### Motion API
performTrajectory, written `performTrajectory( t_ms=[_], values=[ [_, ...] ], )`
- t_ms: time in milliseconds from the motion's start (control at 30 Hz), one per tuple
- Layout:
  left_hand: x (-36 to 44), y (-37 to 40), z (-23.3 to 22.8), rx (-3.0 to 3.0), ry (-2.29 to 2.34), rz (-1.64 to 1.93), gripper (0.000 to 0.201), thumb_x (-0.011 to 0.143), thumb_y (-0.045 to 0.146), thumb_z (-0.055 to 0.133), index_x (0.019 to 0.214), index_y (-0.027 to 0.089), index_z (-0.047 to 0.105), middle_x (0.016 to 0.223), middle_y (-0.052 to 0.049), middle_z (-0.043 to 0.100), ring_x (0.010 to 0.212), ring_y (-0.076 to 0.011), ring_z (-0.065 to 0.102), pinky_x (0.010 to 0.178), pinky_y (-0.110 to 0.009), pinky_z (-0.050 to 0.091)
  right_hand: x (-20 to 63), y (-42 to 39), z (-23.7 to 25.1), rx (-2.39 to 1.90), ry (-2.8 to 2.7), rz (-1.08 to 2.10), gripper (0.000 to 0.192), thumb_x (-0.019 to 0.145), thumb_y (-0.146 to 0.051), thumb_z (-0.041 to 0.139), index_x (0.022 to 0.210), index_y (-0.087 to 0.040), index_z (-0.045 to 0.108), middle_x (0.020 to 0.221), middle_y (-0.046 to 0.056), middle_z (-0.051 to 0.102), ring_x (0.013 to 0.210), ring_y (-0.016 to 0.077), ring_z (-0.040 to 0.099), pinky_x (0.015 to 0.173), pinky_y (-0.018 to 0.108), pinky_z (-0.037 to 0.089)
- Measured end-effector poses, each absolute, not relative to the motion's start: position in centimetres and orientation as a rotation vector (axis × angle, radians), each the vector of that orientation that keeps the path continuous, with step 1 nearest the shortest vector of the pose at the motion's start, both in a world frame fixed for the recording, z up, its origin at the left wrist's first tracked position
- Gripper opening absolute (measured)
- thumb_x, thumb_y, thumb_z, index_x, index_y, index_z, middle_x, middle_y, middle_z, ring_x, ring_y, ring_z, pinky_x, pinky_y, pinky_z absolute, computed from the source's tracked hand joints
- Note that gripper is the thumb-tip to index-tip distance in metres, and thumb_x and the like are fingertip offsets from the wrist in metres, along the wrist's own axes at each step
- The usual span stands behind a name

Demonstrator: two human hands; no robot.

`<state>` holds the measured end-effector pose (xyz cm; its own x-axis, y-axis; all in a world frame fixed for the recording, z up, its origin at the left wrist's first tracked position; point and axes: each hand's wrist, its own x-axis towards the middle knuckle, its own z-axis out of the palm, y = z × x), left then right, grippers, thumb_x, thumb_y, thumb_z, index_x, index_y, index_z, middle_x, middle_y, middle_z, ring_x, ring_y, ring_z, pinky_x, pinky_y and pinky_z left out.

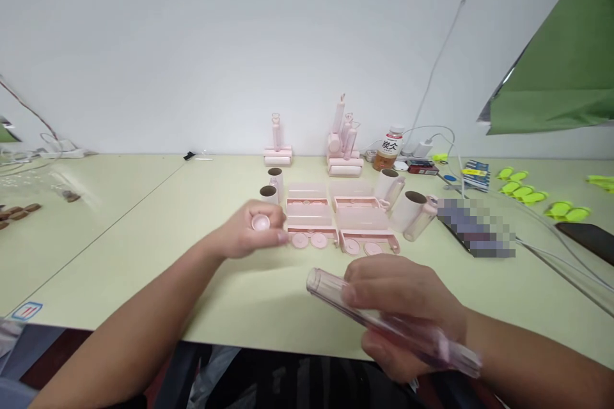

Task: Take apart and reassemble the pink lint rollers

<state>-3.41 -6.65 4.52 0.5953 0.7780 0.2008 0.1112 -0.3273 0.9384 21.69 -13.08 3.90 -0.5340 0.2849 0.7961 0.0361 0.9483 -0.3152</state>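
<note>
The right hand (pixel 403 307) grips a clear ribbed tube (pixel 384 323), held tilted above the near edge of the pale green surface (pixel 144 217), its open end pointing far-left. The left hand (pixel 247 233), further left and farther away, pinches a small pink round cap (pixel 260 222) in its fingers, just left of the pink toy carriages (pixel 336 220) lined up at mid-surface.

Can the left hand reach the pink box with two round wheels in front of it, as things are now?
Probably yes. The left hand, holding a small round pink cap, sits just left of the pink wheeled plastic box, with only bare pale green table between; but its fingers are occupied.
</note>
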Motion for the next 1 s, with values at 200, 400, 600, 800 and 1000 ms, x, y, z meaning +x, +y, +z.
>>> performTrajectory(
  t_ms=[200, 400, 600, 800, 1000],
  values=[
    [-6.4, -5.5, 6.8, 1.549, 0.830, 1.034, 0.019, 0.074, 0.035, 0.055, 0.067, 0.021, 0.045, 0.056, 0.005, 0.031, 0.048, -0.0092, 0.028, 0.045, -0.024, 0.021, 19.2, -9.0, 4.5, -0.874, -2.026, 0.720, 0.016, 0.082, -0.029, 0.064, 0.090, -0.021, 0.052, 0.062, -0.006, 0.054, 0.051, 0.0099, 0.052, 0.048, 0.020, 0.040],
    [-6.8, -4.4, 5.6, 1.733, 0.998, 1.157, 0.024, 0.077, 0.037, 0.073, 0.084, 0.021, 0.058, 0.064, 0.005, 0.044, 0.050, -0.0077, 0.041, 0.046, -0.023, 0.034, 15.1, -3.3, 4.1, -1.172, -2.085, 0.996, 0.008, 0.076, -0.023, 0.062, 0.079, -0.020, 0.056, 0.064, -0.004, 0.060, 0.047, 0.0103, 0.056, 0.043, 0.020, 0.036],
    [-7.3, -4.1, 5.9, 1.942, 1.157, 0.978, 0.029, 0.085, 0.047, 0.064, 0.098, 0.022, 0.069, 0.075, -0.001, 0.059, 0.056, -0.0095, 0.046, 0.050, -0.024, 0.038, 13.1, -1.7, 2.5, -1.289, -2.224, 0.977, 0.012, 0.074, -0.022, 0.062, 0.070, -0.020, 0.050, 0.060, -0.004, 0.060, 0.045, 0.0112, 0.058, 0.041, 0.019, 0.037],
    [-6.8, -4.1, 5.4, 2.247, 1.237, 0.852, 0.032, 0.096, 0.041, 0.045, 0.115, 0.025, 0.064, 0.111, -0.005, 0.065, 0.091, -0.0160, 0.056, 0.080, -0.029, 0.046, 12.5, -1.2, 2.1, -1.293, -2.295, 0.961, 0.019, 0.072, -0.025, 0.065, 0.067, -0.019, 0.048, 0.057, -0.005, 0.056, 0.045, 0.0109, 0.058, 0.042, 0.019, 0.038],
    [-6.2, -4.4, 5.2, 2.200, 1.315, 0.852, 0.028, 0.091, 0.043, 0.051, 0.108, 0.023, 0.058, 0.075, 0.002, 0.051, 0.064, -0.0120, 0.043, 0.057, -0.024, 0.039, 12.1, -0.9, 1.7, -1.281, -2.348, 0.871, 0.017, 0.074, -0.031, 0.064, 0.073, -0.020, 0.051, 0.064, -0.003, 0.057, 0.044, 0.0100, 0.054, 0.041, 0.020, 0.034]
  ],
)
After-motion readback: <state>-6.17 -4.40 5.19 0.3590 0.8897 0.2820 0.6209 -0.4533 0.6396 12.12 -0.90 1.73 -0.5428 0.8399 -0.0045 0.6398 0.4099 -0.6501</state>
